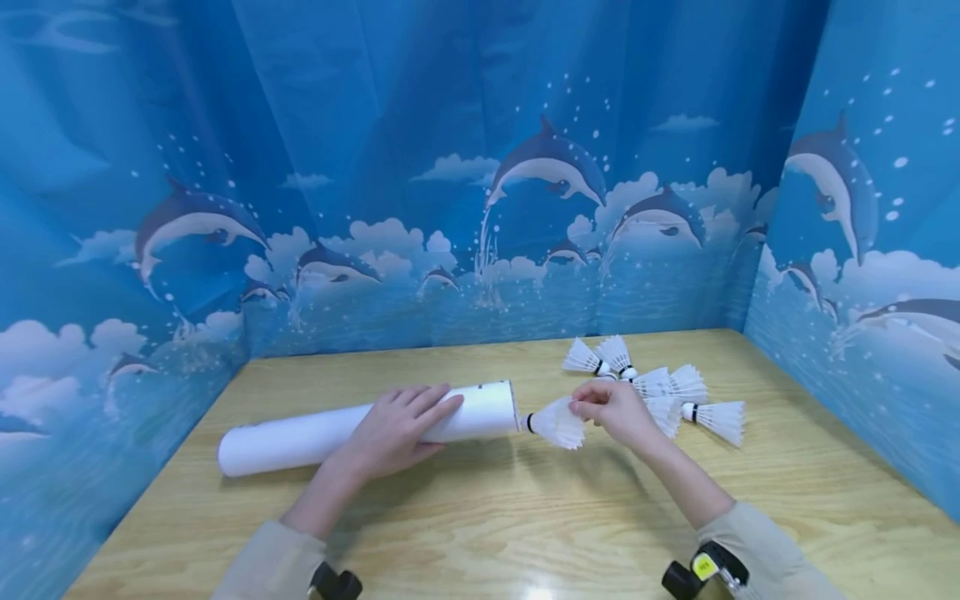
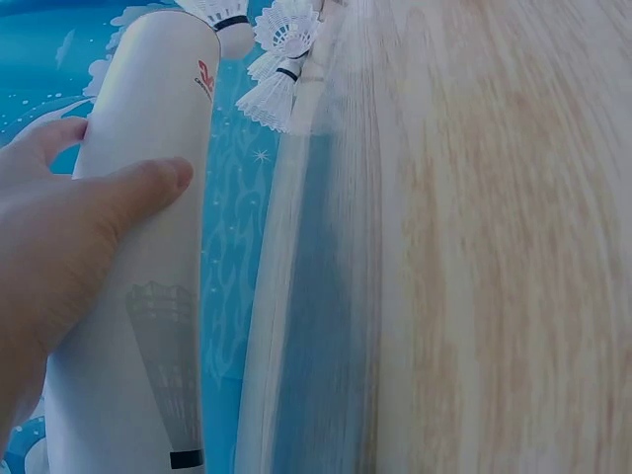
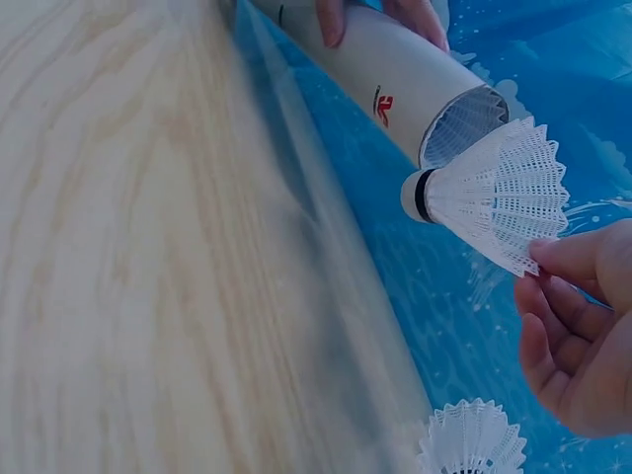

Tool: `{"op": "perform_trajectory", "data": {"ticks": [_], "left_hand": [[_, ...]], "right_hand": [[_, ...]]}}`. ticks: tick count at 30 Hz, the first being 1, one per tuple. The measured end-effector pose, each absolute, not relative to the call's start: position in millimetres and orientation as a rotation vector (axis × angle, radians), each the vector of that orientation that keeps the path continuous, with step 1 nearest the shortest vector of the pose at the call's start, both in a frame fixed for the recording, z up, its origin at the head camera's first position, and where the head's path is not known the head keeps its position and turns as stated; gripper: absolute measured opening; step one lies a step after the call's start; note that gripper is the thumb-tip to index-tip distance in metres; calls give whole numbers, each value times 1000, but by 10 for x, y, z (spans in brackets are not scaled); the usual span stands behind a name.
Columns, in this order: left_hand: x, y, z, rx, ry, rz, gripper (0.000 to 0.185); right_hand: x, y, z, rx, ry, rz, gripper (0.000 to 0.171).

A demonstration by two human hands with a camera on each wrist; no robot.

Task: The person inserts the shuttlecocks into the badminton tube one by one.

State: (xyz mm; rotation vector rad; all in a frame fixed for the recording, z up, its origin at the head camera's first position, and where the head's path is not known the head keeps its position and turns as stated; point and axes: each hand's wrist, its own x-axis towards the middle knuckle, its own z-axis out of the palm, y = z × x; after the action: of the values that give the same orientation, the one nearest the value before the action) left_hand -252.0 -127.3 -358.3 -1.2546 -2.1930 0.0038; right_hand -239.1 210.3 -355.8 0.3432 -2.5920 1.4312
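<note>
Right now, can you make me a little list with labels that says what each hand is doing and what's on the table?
Left hand: left hand rests on and grips the long white cardboard tube lying on its side
Right hand: right hand pinches the skirt of a white plastic shuttlecock
Shuttlecock position: cork end points at the tube's open end, just outside it
Spare shuttlecocks: a loose pile of white shuttlecocks behind the right hand
Surface: light wooden table
Background: blue dolphin-print curtain

Wooden table point(image 1: 525, 517), blue dolphin-print backdrop point(image 1: 375, 167)
</note>
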Motion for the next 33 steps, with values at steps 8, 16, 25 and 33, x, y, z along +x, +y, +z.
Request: {"op": "perform_trajectory", "data": {"ticks": [8,16,25,33], "left_hand": [[-2530,-1270,-3539,-1261,-2189,-35,79],[-2517,-1270,-3557,-1265,-2207,-36,78],[-2487,-1271,-3546,-1256,-2201,-43,79],[-2473,-1283,-3532,-1253,-2188,-39,80]], "right_hand": [[-2402,2129,-3417,281,-2566,1524,16],[-2419,2043,-3428,303,-2513,1650,19],[-2450,1793,-3522,304,-2419,1761,16],[-2462,1635,-3540,255,-2389,1725,10]]}}
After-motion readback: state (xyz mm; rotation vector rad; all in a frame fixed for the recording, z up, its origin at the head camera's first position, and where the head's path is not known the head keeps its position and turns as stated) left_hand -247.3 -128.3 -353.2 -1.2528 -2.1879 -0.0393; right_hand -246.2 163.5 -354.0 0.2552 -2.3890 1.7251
